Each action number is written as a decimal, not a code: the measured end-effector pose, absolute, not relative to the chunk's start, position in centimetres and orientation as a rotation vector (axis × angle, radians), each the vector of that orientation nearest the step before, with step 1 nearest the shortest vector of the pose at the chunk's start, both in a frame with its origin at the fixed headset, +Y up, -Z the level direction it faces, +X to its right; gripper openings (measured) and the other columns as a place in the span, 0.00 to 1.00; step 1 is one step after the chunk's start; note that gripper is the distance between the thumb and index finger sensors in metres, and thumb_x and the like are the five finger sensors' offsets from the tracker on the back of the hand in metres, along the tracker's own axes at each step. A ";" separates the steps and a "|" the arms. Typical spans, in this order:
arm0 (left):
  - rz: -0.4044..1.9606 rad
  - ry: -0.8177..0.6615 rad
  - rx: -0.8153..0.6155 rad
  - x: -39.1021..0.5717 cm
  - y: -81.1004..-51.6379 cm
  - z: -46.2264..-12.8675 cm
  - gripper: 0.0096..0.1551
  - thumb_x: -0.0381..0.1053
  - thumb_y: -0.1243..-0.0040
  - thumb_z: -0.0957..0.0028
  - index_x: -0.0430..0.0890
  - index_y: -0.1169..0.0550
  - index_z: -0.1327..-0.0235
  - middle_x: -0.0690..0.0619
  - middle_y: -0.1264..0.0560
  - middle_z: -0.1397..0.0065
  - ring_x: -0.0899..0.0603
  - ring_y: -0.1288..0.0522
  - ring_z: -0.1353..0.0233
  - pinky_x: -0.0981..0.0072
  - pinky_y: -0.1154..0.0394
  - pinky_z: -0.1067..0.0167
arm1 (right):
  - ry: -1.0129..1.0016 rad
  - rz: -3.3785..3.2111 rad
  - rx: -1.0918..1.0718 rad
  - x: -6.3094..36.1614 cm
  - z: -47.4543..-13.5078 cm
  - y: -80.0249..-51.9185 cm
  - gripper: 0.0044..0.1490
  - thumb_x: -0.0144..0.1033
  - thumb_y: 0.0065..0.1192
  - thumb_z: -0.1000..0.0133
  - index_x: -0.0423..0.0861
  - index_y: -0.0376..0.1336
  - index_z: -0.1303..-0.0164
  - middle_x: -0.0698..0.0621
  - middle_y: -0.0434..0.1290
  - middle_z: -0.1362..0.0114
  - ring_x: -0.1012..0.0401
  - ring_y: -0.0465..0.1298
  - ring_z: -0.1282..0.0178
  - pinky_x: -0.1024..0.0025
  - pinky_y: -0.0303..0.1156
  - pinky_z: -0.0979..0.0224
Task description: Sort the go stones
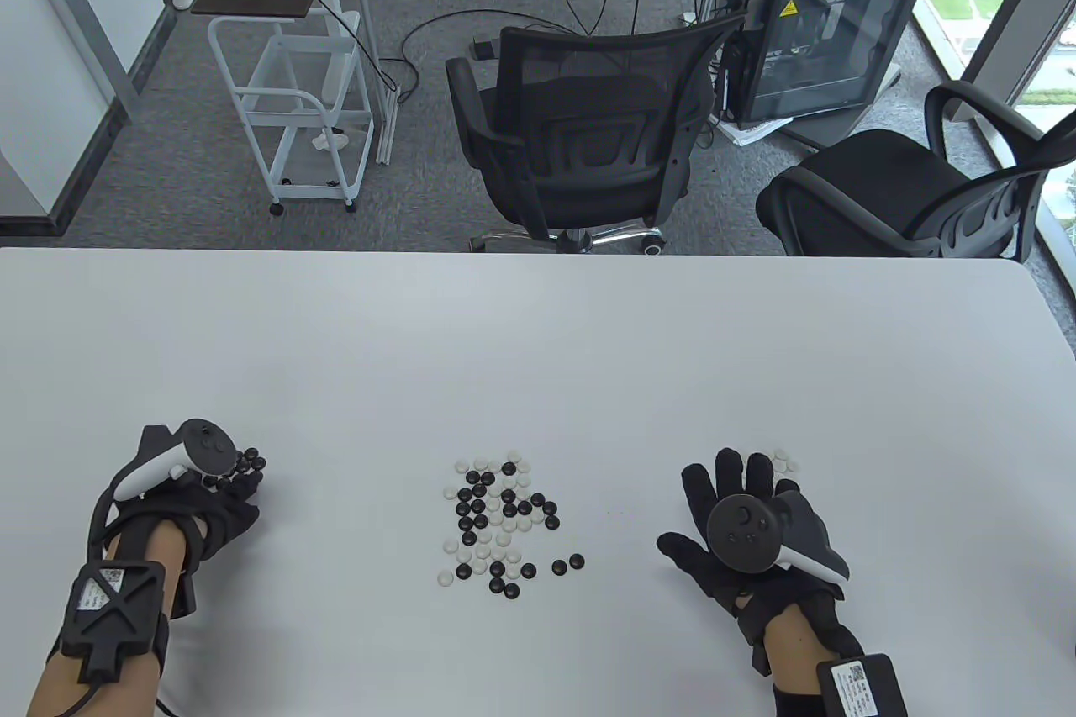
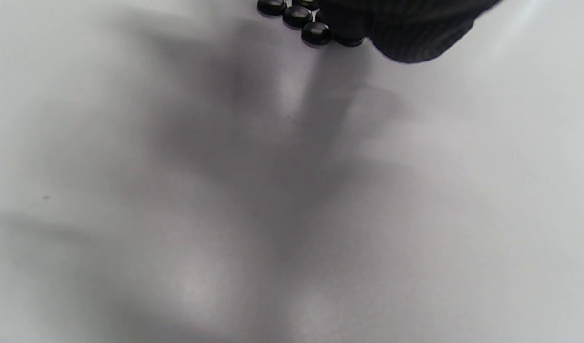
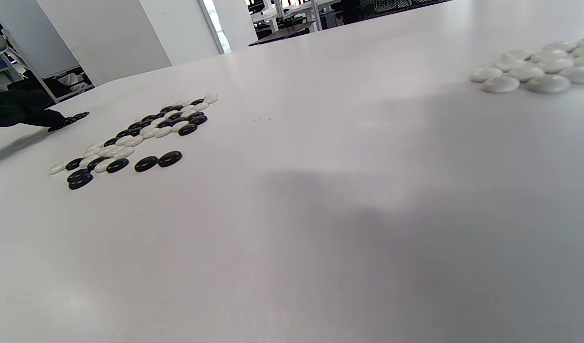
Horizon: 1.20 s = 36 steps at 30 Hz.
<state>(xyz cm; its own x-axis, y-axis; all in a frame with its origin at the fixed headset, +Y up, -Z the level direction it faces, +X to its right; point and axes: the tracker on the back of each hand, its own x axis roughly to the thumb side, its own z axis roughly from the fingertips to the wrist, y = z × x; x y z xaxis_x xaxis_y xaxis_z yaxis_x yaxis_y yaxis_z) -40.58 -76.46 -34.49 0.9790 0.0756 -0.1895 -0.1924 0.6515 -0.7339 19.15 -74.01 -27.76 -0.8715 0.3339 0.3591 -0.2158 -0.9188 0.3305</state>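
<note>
**Three groups of Go stones on the table, one hand by each side group**

Table view: a mixed pile (image 1: 502, 521) of black and white stones lies at the centre of the white table (image 1: 538, 347), roughly forty in all, the two colours in about equal share; an exact count is not possible where they crowd. Two black stones (image 1: 568, 564) sit apart at the pile's 4 o'clock. At 9 o'clock from the pile, the left hand (image 1: 220, 498) rests on the table with its fingers over a cluster of black stones (image 1: 249, 463); about six show past the fingertips. Whether that hand grips a stone cannot be told. At 3 o'clock from the pile, the right hand (image 1: 740, 515) lies flat with fingers spread, holding nothing visible. A small group of white stones (image 1: 783, 461), about five showing, lies at the right hand's 1 o'clock. Two black office chairs (image 1: 580, 137) stand beyond the table.

Left wrist view: four black stones (image 2: 297, 16) show at 12 o'clock, touching one another, with a gloved fingertip (image 2: 406, 28) beside them.

Right wrist view: the white stones (image 3: 535, 66), about ten, sit at 2 o'clock. The mixed pile (image 3: 139, 136) lies at 9 o'clock, the two stray black stones (image 3: 158, 161) at its near edge. The left hand (image 3: 15, 114) is at the far left.
</note>
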 end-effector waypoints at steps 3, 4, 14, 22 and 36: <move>0.172 0.088 -0.786 -38.9 -74.7 -34.7 0.38 0.60 0.60 0.41 0.59 0.47 0.14 0.35 0.82 0.23 0.24 0.85 0.29 0.15 0.77 0.44 | 0.406 2.759 0.599 19.2 -27.8 -74.0 0.57 0.52 0.43 0.34 0.23 0.33 0.14 0.13 0.24 0.23 0.20 0.21 0.33 0.16 0.23 0.42; 0.163 0.064 -0.777 -38.2 -74.1 -34.6 0.38 0.61 0.60 0.41 0.58 0.46 0.14 0.35 0.82 0.23 0.24 0.85 0.29 0.15 0.77 0.44 | 0.407 2.759 0.597 19.2 -27.8 -74.0 0.57 0.52 0.42 0.34 0.23 0.33 0.14 0.13 0.24 0.23 0.20 0.21 0.33 0.16 0.23 0.42; -0.073 -0.399 -0.793 -23.7 -72.2 -31.4 0.35 0.62 0.55 0.39 0.55 0.31 0.18 0.35 0.73 0.17 0.23 0.79 0.26 0.15 0.73 0.43 | 0.410 2.760 0.604 19.0 -27.7 -74.0 0.57 0.52 0.42 0.34 0.23 0.33 0.14 0.13 0.24 0.23 0.20 0.21 0.33 0.16 0.23 0.42; -0.176 -0.592 -0.836 -16.6 -74.4 -29.1 0.37 0.62 0.56 0.39 0.55 0.38 0.15 0.33 0.75 0.19 0.22 0.79 0.27 0.15 0.72 0.43 | 0.408 2.756 0.604 19.1 -27.7 -74.0 0.57 0.52 0.43 0.33 0.23 0.33 0.14 0.13 0.24 0.23 0.20 0.21 0.33 0.16 0.23 0.42; -0.265 -0.631 -0.856 -15.9 -76.6 -27.0 0.37 0.59 0.56 0.38 0.57 0.46 0.15 0.33 0.78 0.22 0.22 0.81 0.28 0.14 0.73 0.43 | 0.419 2.762 0.611 18.7 -27.7 -74.2 0.57 0.52 0.44 0.33 0.23 0.33 0.15 0.13 0.25 0.23 0.20 0.21 0.33 0.16 0.23 0.42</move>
